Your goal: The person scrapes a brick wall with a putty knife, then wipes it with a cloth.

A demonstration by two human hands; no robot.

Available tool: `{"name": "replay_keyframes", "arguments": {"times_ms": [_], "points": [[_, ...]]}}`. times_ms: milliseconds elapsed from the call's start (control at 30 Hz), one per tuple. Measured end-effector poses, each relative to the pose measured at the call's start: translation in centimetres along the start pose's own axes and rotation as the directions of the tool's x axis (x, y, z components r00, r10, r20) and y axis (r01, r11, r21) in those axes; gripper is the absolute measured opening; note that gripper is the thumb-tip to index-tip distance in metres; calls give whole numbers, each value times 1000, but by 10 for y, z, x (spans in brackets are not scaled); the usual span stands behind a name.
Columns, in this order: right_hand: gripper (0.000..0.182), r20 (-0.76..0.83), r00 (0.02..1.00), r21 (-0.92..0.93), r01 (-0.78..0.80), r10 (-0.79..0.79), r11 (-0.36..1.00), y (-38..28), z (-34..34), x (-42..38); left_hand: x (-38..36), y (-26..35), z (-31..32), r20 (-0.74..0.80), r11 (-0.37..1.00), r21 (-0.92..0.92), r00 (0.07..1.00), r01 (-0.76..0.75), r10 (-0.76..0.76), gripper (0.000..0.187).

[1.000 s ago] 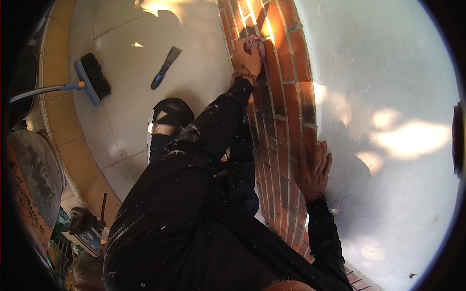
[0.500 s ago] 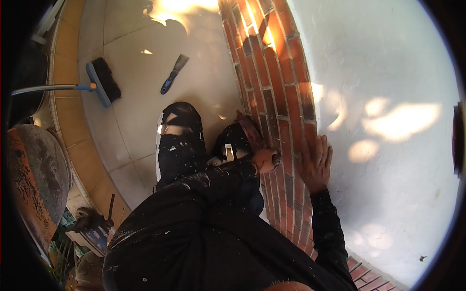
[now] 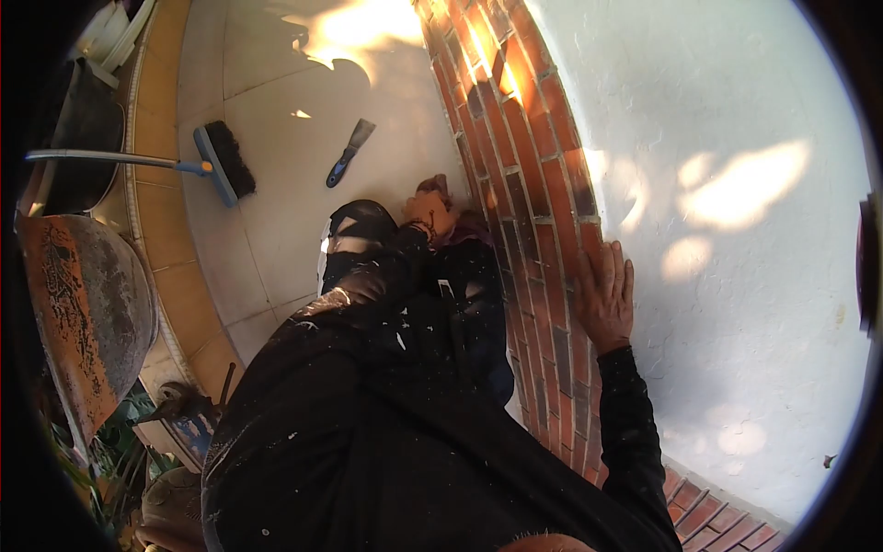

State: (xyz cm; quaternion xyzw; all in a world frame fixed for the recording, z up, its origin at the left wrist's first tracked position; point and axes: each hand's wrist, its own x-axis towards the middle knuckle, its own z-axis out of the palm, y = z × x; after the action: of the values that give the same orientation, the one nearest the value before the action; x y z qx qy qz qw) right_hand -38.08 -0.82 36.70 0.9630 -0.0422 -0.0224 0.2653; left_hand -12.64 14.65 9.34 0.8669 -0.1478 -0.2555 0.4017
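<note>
right fingers (image 3: 614, 269) spread flat on brick band (image 3: 543, 184), left hand (image 3: 429, 216) low by bricks, its grip unclear

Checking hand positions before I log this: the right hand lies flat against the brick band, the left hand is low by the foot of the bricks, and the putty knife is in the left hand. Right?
Not quite. In the head view the putty knife lies on the floor tiles, apart from the left hand. The rest holds: the right hand lies flat on the brick band.
</note>
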Motion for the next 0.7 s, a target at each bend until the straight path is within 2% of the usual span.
{"name": "replay_keyframes", "arguments": {"times_ms": [33,67,100,167,233,300,333,400,433,500,533,600,667,700], "points": [[57,6,1000,0,2,-2,1000,0,0,-1,3,-1,-14,136,935,347,982,74,-128,59],[57,11,1000,1,0,0,1000,0,0,0,20,-20,-11,-67,933,347,995,93,-74,67],[57,22,1000,-6,2,-2,1000,1,0,1,40,-43,-8,-261,932,344,965,111,-19,76],[57,51,999,-12,0,0,1000,1,-1,-2,73,-71,-38,-438,882,427,899,197,11,82],[57,30,999,-60,23,-21,998,1,0,-1,109,-114,-59,-542,826,398,829,400,-141,79],[57,30,999,-69,21,-19,997,-1,1,-2,128,-150,-73,-627,701,387,728,599,-277,66],[57,21,1000,-80,17,-16,997,0,1,-1,132,-152,-81,-623,701,386,730,599,-280,66],[57,35,999,-101,22,-18,995,2,2,0,134,-154,-96,-386,764,263,790,589,-476,55],[57,41,999,-118,22,-18,993,0,1,-1,128,-152,-95,-380,759,274,791,591,-480,55],[57,38,999,-127,22,-17,992,0,3,2,127,-137,-87,-347,795,418,886,440,-307,49],[57,41,999,-136,28,-22,990,0,1,0,124,-133,-79,-339,793,422,888,439,-311,49],[57,51,999,-142,27,-20,989,-1,-1,0,122,-125,-65,-541,669,592,837,449,-83,51],[57,53,998,-144,29,-22,989,0,0,1,112,-110,-48,-536,843,529,810,104,237,52],[56,47,999,-148,29,-22,989,1,2,0,108,-98,-35,-405,896,445,895,14,187,52]]}}
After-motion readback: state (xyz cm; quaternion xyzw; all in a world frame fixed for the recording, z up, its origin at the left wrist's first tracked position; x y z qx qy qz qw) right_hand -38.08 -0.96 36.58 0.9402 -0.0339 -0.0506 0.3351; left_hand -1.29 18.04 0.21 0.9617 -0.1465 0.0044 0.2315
